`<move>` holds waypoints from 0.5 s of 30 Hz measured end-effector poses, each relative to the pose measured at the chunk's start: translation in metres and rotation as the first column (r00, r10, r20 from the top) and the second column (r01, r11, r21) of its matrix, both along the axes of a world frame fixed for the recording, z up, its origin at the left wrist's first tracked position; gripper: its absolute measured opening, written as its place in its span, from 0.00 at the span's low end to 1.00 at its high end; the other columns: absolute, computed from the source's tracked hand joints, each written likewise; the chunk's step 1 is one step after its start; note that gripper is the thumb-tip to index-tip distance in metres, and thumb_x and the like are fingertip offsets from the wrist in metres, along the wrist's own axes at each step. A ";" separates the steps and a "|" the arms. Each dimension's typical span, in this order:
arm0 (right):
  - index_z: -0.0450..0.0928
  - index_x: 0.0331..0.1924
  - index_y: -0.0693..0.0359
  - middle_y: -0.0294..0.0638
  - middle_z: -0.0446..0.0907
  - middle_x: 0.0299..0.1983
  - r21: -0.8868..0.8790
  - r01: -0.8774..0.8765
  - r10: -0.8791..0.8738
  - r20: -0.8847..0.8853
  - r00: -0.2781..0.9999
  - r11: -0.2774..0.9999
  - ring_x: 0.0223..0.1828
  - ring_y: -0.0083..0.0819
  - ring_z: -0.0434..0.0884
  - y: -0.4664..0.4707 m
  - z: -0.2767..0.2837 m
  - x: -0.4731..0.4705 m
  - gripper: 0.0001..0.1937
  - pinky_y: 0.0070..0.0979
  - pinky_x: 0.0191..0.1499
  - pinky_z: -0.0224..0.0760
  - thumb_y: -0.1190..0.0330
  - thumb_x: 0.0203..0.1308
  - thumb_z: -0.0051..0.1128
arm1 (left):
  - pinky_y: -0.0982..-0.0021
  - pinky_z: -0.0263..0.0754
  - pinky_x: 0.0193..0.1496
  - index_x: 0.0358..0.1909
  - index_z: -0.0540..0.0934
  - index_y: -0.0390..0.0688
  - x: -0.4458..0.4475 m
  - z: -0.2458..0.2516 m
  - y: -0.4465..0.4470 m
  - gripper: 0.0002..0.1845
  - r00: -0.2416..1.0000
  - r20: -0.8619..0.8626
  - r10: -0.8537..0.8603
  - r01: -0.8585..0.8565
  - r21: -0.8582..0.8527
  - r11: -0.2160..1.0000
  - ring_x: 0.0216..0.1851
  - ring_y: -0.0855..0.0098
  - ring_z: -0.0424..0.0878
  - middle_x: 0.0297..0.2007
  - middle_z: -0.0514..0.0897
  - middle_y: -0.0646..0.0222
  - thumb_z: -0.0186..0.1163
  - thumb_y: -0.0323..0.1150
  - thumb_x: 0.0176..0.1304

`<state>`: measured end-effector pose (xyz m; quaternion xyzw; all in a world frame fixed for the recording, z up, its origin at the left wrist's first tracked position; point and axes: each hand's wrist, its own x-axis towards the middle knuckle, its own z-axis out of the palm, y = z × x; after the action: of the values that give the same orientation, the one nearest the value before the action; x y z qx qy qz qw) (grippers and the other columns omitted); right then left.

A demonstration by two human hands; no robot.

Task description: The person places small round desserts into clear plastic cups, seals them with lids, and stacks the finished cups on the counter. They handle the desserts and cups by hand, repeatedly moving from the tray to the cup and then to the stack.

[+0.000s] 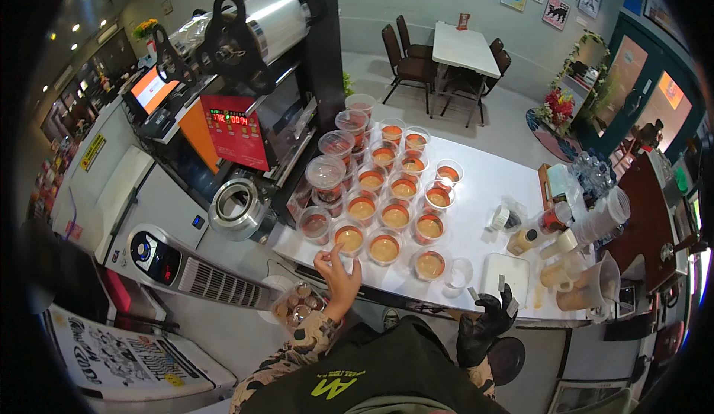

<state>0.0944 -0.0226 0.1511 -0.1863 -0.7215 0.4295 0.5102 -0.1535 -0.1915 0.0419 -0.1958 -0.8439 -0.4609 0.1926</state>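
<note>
My bare left hand (339,277) is at the front edge of the white counter (474,160), its fingers apart beside a plastic cup of light brown drink (349,237). My right hand (488,316), in a black glove, is near the counter's front right edge. It holds small grey strips (501,287), perhaps tongs; what they are is unclear. An empty-looking clear cup (459,273) stands to the left of my right hand, next to a filled cup (429,264). Behind these, several more filled cups stand in rows. A white tray (506,274) lies beyond my gloved fingers.
A cup sealing machine (234,132) with a film roll (279,20) stands at the left. Stacked sealed-looking cups (325,173) are beside it. Plastic jugs (591,288), bottles (521,242) and nested cups (602,216) crowd the right end. A tower fan (201,274) extends at the lower left.
</note>
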 end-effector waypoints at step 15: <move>0.52 0.76 0.69 0.52 0.75 0.59 0.140 -0.103 0.115 -0.083 0.990 0.985 0.51 0.38 0.79 -0.008 0.004 -0.027 0.48 0.35 0.54 0.76 0.79 0.52 0.71 | 0.56 0.73 0.63 0.42 0.80 0.37 -0.013 0.078 -0.072 0.16 0.993 -0.065 -0.095 0.100 0.084 0.991 0.62 0.46 0.78 0.62 0.78 0.44 0.74 0.27 0.55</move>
<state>0.0677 -0.0301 0.1548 -0.0918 -0.7343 0.4148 0.5295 -0.1666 -0.2630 0.1202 -0.2422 -0.8063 -0.4998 0.2036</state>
